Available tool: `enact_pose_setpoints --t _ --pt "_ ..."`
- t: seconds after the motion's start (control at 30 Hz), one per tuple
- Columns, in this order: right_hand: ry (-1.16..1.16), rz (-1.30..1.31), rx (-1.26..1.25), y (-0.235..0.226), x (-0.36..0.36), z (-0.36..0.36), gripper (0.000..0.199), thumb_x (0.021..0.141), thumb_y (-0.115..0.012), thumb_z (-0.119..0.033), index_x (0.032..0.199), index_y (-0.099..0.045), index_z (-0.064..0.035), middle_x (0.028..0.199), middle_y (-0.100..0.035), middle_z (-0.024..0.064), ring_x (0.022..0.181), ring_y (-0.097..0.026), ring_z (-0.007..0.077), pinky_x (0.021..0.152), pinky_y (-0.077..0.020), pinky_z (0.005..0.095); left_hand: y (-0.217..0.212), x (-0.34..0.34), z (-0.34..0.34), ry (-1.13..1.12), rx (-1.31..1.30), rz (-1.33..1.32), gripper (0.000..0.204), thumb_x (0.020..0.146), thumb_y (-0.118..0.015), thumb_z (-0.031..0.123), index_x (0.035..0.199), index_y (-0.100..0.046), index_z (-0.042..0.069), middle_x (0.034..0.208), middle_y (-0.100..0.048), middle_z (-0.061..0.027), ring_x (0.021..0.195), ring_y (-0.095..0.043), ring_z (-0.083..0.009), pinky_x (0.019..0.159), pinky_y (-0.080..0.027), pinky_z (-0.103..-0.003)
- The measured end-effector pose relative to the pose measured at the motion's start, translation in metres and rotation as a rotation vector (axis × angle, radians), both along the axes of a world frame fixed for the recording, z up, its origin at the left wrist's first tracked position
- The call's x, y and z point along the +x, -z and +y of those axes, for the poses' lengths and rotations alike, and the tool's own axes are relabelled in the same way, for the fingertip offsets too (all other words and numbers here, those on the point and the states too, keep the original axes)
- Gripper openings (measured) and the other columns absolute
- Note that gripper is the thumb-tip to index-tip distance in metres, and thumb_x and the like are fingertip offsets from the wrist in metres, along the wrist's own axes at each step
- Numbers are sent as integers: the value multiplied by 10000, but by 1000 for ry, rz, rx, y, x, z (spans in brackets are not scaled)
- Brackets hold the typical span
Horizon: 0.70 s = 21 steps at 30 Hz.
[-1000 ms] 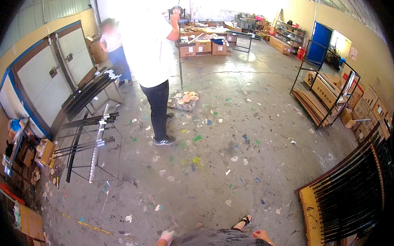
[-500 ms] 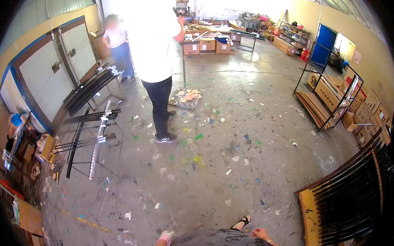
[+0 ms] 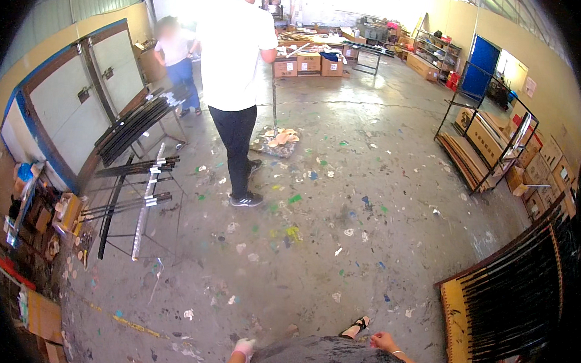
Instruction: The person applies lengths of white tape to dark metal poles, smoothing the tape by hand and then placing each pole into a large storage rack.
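- the right hand [image 3: 382, 341] is the nearer one to the rack of black rods [image 3: 511, 295], which lies to its right and a little up the view, well apart from the fingers.
- these rods run side by side, their long axis roughly crosswise, rising slightly rightward from the yellow board [image 3: 451, 321] at their near end.
- the right fingers are loosely curled, with nothing seen in them; i cannot tell whether the palm hides something small.
- the left hand [image 3: 245, 347], in a pale glove, hangs just beside the dark shirt [image 3: 314, 359]; its fingers look bent, and i cannot tell whether they grasp anything.
- the bundle of black bars [image 3: 130, 135] lies up and left of the left hand, well apart, slanting up rightward.
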State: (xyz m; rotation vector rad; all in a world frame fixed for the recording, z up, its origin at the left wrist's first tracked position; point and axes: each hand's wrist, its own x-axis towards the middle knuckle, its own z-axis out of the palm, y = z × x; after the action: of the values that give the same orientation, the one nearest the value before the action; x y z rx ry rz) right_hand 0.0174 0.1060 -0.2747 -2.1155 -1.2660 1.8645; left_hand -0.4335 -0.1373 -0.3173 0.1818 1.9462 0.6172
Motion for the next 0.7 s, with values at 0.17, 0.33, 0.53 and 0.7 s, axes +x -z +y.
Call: enact_pose_setpoints --t 0.17,0.33,0.53,0.7 --pt "-99 -9 72 -4 -1 -5 166 828 -586 -146 886 -598 9 657 -626 81 510 -572 148 431 -447 274 -9 -2 3 -49 25 6 495 820 -594 224 1225 -456 -26 1014 -600 -163 754 -603 -243 605 -471 -378" --pt "-185 -60 18 -5 3 -3 276 831 -611 -180 947 -592 69 783 -651 111 686 -642 179 621 -527 292 -24 -5 12 -135 35 -122 358 825 -583 206 1091 -534 -29 847 -630 -132 658 -602 -224 546 -466 -355" --pt "-37 45 -28 8 5 0 289 830 -605 -141 982 -562 101 802 -631 139 708 -640 211 633 -545 310 -13 -3 2 -25 62 -10 348 820 -583 204 1060 -548 -46 859 -631 -143 706 -609 -224 596 -472 -348" --pt "11 36 2 12 4 -2 169 820 -595 -138 901 -601 10 703 -629 81 528 -580 150 455 -467 268 -25 5 6 18 24 45 434 806 -594 221 1120 -526 -71 1006 -616 -180 880 -593 -263 749 -459 -352"
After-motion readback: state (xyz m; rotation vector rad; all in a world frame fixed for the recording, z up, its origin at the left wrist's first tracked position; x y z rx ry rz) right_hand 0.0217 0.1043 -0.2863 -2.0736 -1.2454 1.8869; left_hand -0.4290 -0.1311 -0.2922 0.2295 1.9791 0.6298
